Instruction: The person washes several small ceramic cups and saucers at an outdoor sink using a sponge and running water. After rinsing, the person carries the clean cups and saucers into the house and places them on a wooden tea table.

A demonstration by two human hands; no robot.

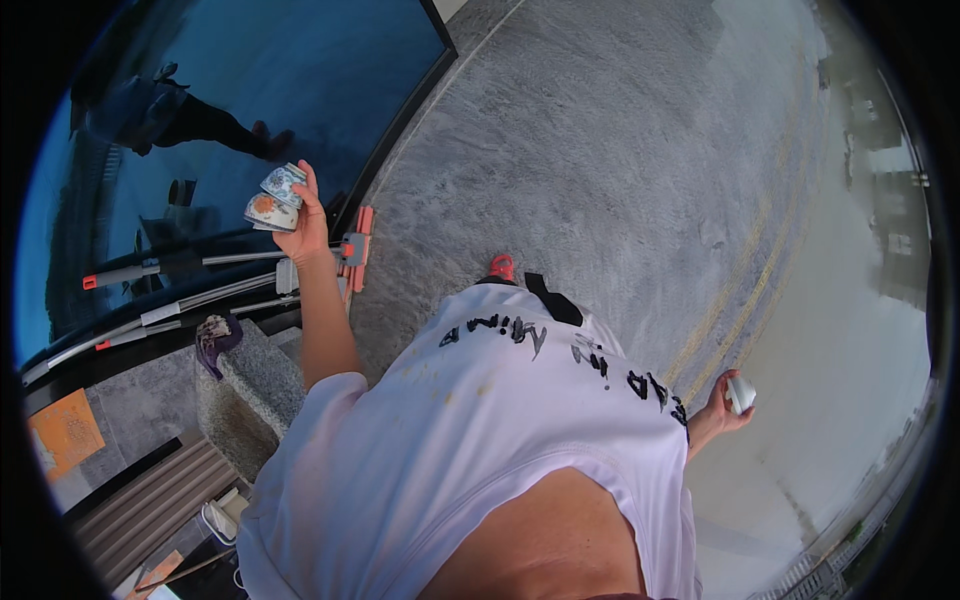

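My left hand is raised in front of dark glass and grips two small porcelain bowls by their edges. One bowl has a blue floral pattern; below it in the picture, touching it, is another bowl with an orange flower. Out to my other side, my right hand holds a small white bowl with its fingers around it. The fingers behind that bowl are partly hidden. Both arms are spread away from my white shirt.
A dark glass door or window reflects a person. Mops with metal poles and orange-red heads lean by it. A stone trough with a dark cloth stands at left. Grey paving stretches ahead, with yellow lines at right.
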